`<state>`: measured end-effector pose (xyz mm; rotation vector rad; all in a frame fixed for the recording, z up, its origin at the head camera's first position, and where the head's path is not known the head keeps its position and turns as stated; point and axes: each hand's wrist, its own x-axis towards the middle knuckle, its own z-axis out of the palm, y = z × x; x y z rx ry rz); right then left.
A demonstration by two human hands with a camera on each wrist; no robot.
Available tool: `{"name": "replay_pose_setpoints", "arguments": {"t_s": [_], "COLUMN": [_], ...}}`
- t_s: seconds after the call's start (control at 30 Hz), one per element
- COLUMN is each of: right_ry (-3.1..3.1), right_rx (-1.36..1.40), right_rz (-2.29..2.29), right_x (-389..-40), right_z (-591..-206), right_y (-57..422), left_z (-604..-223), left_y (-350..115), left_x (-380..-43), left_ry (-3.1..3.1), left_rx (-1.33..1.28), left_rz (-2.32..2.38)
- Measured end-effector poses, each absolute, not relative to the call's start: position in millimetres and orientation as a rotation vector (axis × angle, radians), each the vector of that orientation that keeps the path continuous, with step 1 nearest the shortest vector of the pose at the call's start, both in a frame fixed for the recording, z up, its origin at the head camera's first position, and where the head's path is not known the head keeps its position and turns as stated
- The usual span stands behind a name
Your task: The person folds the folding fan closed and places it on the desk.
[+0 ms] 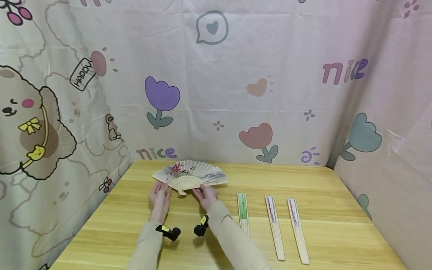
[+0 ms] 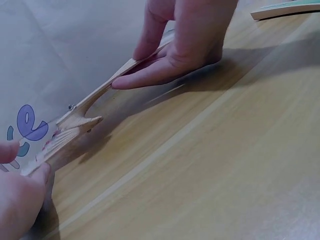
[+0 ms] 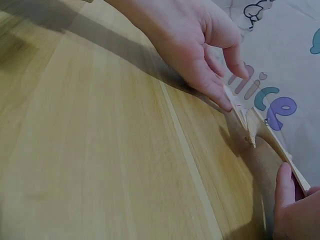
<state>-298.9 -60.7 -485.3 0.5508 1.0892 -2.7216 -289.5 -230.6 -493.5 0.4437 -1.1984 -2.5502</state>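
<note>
An opened folding fan (image 1: 194,174) with a pale leaf, red blossoms and grey painting is held tilted above the table's far left part. My left hand (image 1: 160,198) is at the fan's left edge; in the right wrist view its fingertips touch the guard stick, with the thumb on the other side. On the right edge, my right hand (image 1: 206,197) pinches the other guard stick between thumb and fingers, as the left wrist view shows (image 2: 187,45). The fan's pivot end (image 3: 251,140) points toward me, between both hands.
Right of my right arm lie three closed folding fans: one with a green leaf (image 1: 242,206), partly hidden by the sleeve, and two with pale printed leaves, the middle one (image 1: 275,228) and the rightmost one (image 1: 298,230). A printed curtain (image 1: 216,67) stands behind the wooden table (image 1: 337,217).
</note>
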Motion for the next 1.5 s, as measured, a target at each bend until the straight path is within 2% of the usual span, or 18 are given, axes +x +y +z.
{"name": "replay_pose_setpoints", "arguments": {"t_s": [0.67, 0.9, 1.13, 1.5], "right_ry": [1.13, 1.102, 1.135, 1.273], "right_rx": [0.425, 0.414, 0.406, 0.217], "right_rz": [-2.735, -2.757, -2.791, -2.774], "right_x": [-274.1, -263.5, -251.1, -225.0], "right_z": [-474.9, -467.8, -462.3, -455.4], "right_y": [-44.1, -36.6, -25.4, -5.6], "left_z": [-483.3, -489.8, -469.3, -456.6], "left_y": [-226.2, -222.0, -206.3, -182.9], "left_x": [-276.9, -272.1, -257.6, -238.7], "left_ry": [-1.252, -1.136, -1.095, -0.991], "left_rx": [0.315, 0.035, 0.203, 0.097], "left_rz": [-2.604, -2.566, -2.602, -2.691]}}
